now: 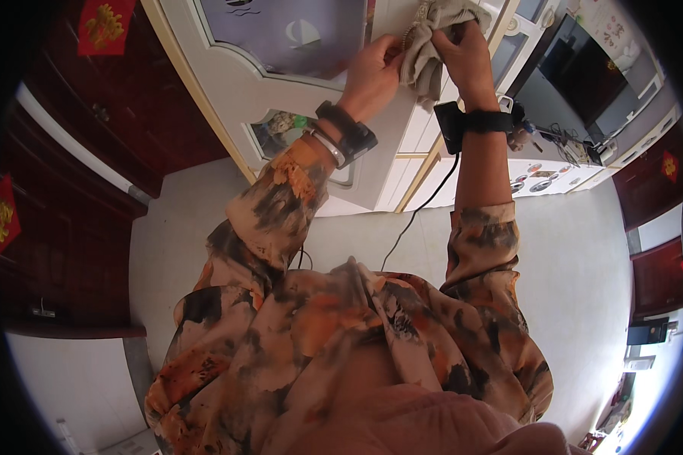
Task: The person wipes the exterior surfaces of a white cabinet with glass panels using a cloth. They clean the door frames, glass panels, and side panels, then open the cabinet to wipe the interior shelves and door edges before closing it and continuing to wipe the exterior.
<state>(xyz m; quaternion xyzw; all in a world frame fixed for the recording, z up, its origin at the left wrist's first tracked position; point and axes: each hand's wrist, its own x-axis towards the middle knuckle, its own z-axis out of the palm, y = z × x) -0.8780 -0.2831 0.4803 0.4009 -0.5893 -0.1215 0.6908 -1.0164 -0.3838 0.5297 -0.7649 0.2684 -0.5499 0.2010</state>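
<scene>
My right hand [465, 62] grips a crumpled grey-beige cloth [424, 62] at the top of the view, thumb pressed into its folds. Close by on the left, my left hand [373, 77] has its fingertips pinched at a pale object with a beaded edge [408, 37]. The cloth covers most of that object, so its full shape is hidden. Both hands are raised in front of a white cabinet [216, 85] with glass panels. Each wrist wears a black strapped device, and a cable hangs from the right one.
A frosted pane with a sailboat picture [301, 37] is beside my left hand. To the right, a television [583, 71] stands above a counter with tangled cables [569, 142]. Dark red doors [85, 114] line the left. Pale floor [569, 284] surrounds me.
</scene>
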